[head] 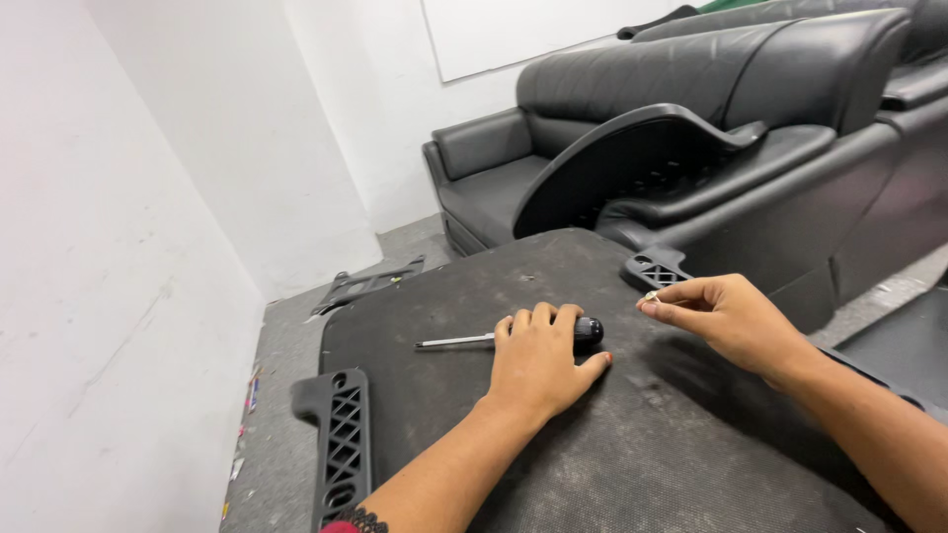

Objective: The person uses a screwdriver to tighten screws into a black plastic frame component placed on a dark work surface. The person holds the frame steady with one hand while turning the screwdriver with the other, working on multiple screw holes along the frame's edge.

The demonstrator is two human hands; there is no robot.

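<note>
1. My right fingers (660,302) are pinching a small pale screw (651,295) between thumb and forefinger; the right hand (726,321) is hovering just above the panel.
2. My left hand (538,360) is lying palm down, fingers together and curling over the screwdriver (513,338). I am covering the handle; only its black end is showing by my thumb, and the thin metal shaft is sticking out to the left.
3. The screwdriver is lying flat on the panel (592,444), near its middle.
4. Risk, as I judge it: the screw is tiny and smooth, so a loose pinch could be dropping it onto the dark panel or the littered floor (281,395), where it would be hard to spot.
5. Risk: the round handle could be rolling off if I am lifting my palm carelessly.
6. The panel is black, fuzzy, dusty and flat with rounded corners.
7. Black plastic brackets (341,444) with lattice holes are sitting at its edges.
8. A glossy black sofa (691,89) is standing behind; the walls are plain white.
</note>
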